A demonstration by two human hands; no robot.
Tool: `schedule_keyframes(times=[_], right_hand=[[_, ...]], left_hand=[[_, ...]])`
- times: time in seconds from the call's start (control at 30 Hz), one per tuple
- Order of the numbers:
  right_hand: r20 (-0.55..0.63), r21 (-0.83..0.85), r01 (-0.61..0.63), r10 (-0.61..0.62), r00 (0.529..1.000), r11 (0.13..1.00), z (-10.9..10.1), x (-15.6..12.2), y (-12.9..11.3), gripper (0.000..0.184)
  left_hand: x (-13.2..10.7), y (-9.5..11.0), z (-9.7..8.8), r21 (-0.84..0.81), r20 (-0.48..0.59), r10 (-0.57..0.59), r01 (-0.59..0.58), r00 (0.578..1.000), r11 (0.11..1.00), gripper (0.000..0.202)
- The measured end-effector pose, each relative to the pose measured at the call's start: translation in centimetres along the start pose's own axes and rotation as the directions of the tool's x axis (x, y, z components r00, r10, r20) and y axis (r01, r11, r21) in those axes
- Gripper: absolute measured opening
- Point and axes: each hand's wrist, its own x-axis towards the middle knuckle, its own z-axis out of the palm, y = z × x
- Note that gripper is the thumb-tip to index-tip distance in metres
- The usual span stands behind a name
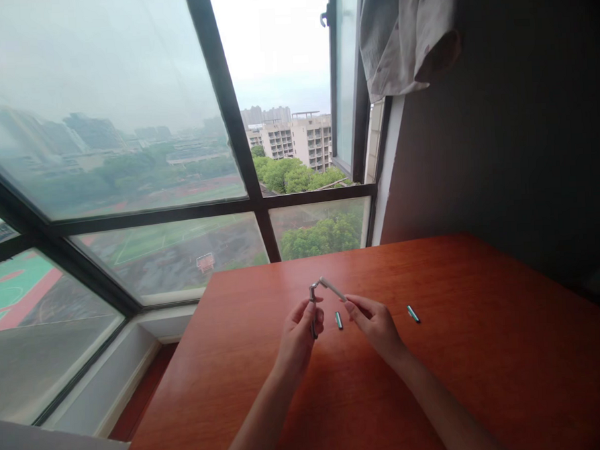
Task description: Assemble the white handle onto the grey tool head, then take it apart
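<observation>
My left hand (299, 328) is closed around a slim, shiny metal handle (313, 309) that stands nearly upright. It looks like a razor handle, though I cannot be sure. Between thumb and fingers, my right hand (376, 322) pinches a thin light-grey stick (334, 288) that slants up to the left. The stick's bent far end meets or comes very close to the top of the metal handle; I cannot tell if they are joined. Between the hands on the table lies a small teal-and-dark bar (338, 320), resembling a razor cartridge. A similar small bar (414, 313) lies right of my right hand.
The reddish-brown wooden table (227, 387) spreads under both hands. Dark-framed windows (155, 219) rise beyond its far and left edges, with one open pane (347, 77). A light grey garment (396, 42) hangs at upper right beside a dark wall (505, 130).
</observation>
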Motion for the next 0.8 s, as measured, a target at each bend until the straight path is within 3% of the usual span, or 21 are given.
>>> schedule_keyframes(times=[0.8], right_hand=[[0.030, -0.002, -0.011, 0.011, 0.999, 1.000, 0.01, 0.09, -0.10, 0.039]], left_hand=[[0.10, 0.03, -0.08, 0.035, -0.006, 0.004, -0.004, 1.000, 0.999, 0.033]])
